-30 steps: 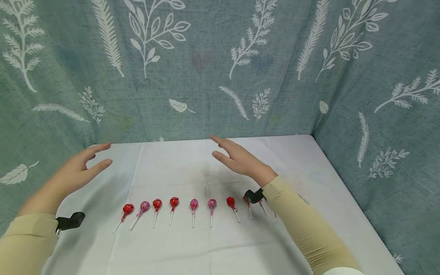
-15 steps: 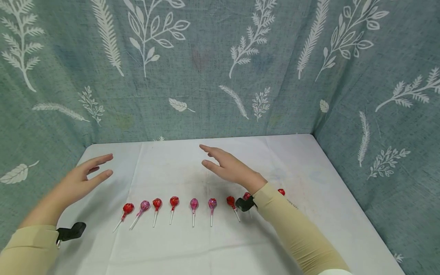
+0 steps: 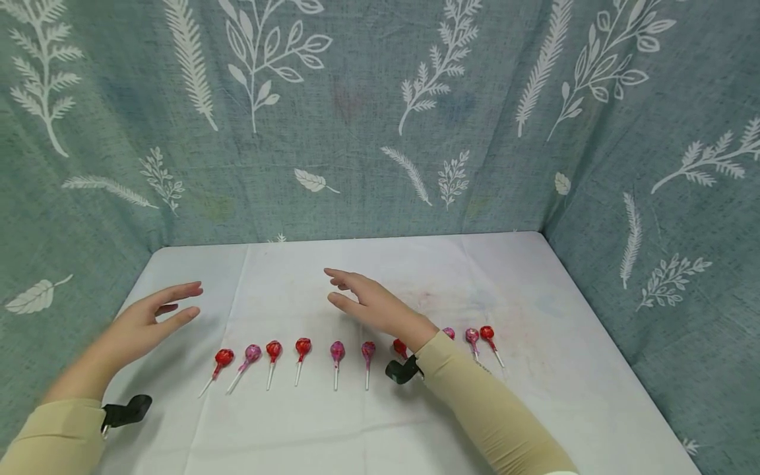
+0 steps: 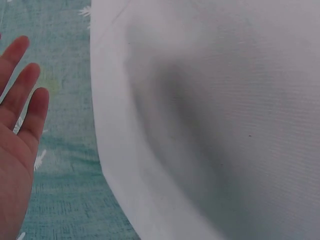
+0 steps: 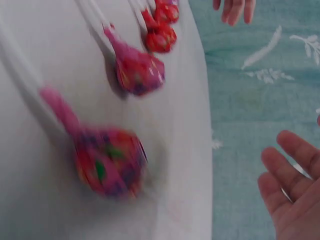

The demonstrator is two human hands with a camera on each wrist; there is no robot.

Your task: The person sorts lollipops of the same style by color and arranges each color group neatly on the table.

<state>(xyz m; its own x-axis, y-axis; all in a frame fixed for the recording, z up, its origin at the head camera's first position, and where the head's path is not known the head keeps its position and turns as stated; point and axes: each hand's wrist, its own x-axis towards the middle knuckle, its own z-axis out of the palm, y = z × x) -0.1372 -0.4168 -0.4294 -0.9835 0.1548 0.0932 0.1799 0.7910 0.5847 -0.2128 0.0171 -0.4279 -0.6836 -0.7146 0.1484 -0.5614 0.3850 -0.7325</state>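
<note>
- The left hand [image 3: 139, 330] had drawn back a little, fingers loosely extended, holding nothing.
- Six lollipops [image 3: 303, 346] lay unmoved on its near right.
- The right hand [image 3: 374, 307] had shifted leftward and back, fingers extended, thumb apart, holding nothing.
- Three lollipops [image 3: 487, 332] to its right showed more fully than half a second before.
</note>
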